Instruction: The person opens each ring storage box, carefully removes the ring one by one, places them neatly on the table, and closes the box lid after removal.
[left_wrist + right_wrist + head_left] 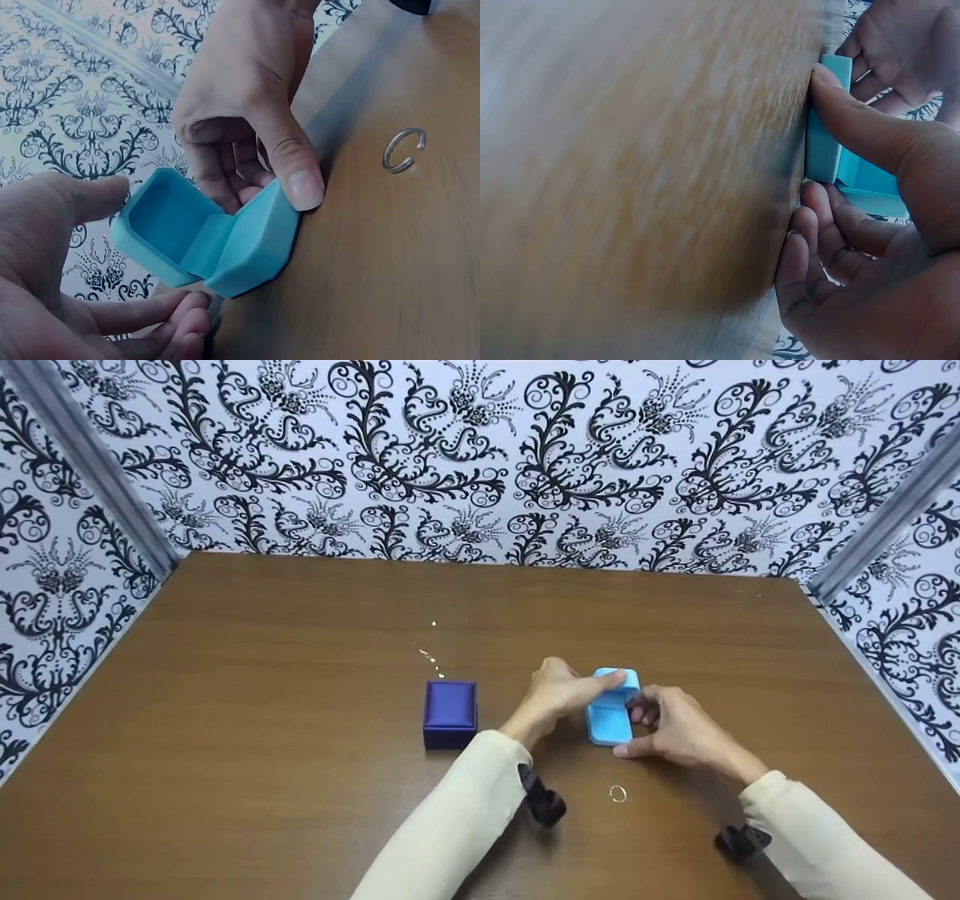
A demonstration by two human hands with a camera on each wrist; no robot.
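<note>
A light blue ring box [610,726] stands on the table with its lid raised, and its inside looks bare. My left hand [559,691] holds the lid, thumb on its edge and fingers behind it. From the other side my right hand [681,729] grips the base; its thumb presses the front, as the left wrist view shows, and its fingers are at the back by the hinge. A thin metal ring [388,152] with a gap in its band lies on the table in front of the box, touched by neither hand.
To the left of the hands sits a dark blue box [450,712] with its lid down. Small pale marks [431,658] show on the brown wooden table [262,697] behind it. Walls with black-and-white patterned paper [480,457] border the table at the back and both sides.
</note>
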